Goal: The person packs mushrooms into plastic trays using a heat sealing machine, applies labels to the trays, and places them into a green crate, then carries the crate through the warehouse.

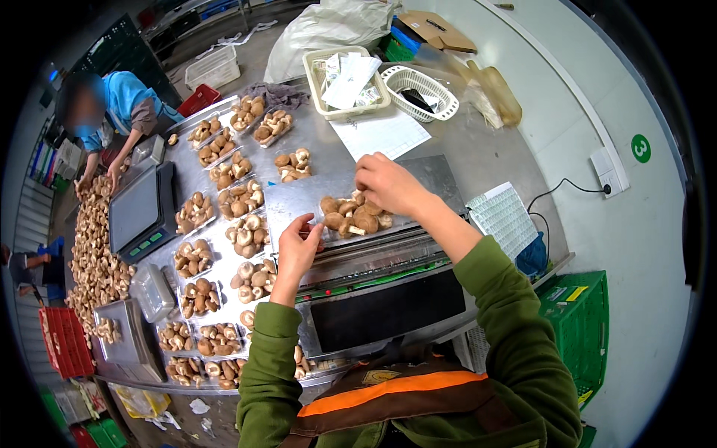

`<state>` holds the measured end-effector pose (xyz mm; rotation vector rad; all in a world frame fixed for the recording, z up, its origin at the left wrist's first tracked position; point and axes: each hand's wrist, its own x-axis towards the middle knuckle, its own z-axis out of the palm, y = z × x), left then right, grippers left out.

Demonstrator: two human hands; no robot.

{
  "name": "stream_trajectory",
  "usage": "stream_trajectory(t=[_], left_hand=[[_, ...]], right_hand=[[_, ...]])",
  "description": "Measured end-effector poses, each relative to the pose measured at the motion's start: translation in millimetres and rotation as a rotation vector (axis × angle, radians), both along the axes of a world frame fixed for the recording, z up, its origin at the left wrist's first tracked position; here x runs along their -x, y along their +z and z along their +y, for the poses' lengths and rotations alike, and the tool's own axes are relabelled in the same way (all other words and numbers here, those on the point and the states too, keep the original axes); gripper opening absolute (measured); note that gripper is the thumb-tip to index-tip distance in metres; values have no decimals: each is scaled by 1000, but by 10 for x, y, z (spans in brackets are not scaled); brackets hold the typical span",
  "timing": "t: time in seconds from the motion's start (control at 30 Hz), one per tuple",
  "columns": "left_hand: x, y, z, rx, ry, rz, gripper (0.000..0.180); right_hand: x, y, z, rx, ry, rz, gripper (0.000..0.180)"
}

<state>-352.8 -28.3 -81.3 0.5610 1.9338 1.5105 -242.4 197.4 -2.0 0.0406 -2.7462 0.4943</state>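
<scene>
A cluster of brown-capped mushrooms [351,216] sits on the flat metal plate of a wrapping machine [407,250] in front of me; whether a tray lies under it is hard to see. My left hand [297,250] is beside the cluster's left end, thumb and fingers apart, holding nothing visible. Over the far right side of the mushrooms, my right hand [392,185] has its fingers curled down and closed. What those fingertips pinch, if anything, is hidden. Several clear trays of mushrooms [249,236] stand in rows to the left.
A dark scale [142,213] and a large mushroom heap [97,254] lie farther left, where a co-worker in blue [134,101] reaches in. Two white baskets [346,110] stand at the back. A label sheet [508,220] is right of the machine, near green crates [575,321].
</scene>
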Motion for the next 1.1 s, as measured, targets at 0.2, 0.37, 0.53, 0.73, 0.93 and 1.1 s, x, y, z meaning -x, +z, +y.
stream_trajectory(t=[0.2, 0.37, 0.53, 0.73, 0.93, 1.1], left_hand=[[22, -25, -64, 7, 11, 58, 39], [35, 140, -504, 47, 137, 361, 26], [-285, 88, -1026, 445, 129, 877, 26], [-499, 31, -713, 359, 50, 734, 28], [-250, 1005, -991, -428, -112, -760, 35], [433, 1268, 44, -660, 101, 158, 33]], right_hand=[[146, -53, -68, 203, 211, -305, 19], [-171, 241, 129, 633, 69, -122, 20], [-1336, 201, 175, 259, -609, -769, 43], [-1368, -742, -273, 328, -680, -340, 38], [-1678, -41, 37, 2152, -177, -271, 35], [-424, 732, 330, 1727, -359, 491, 29]])
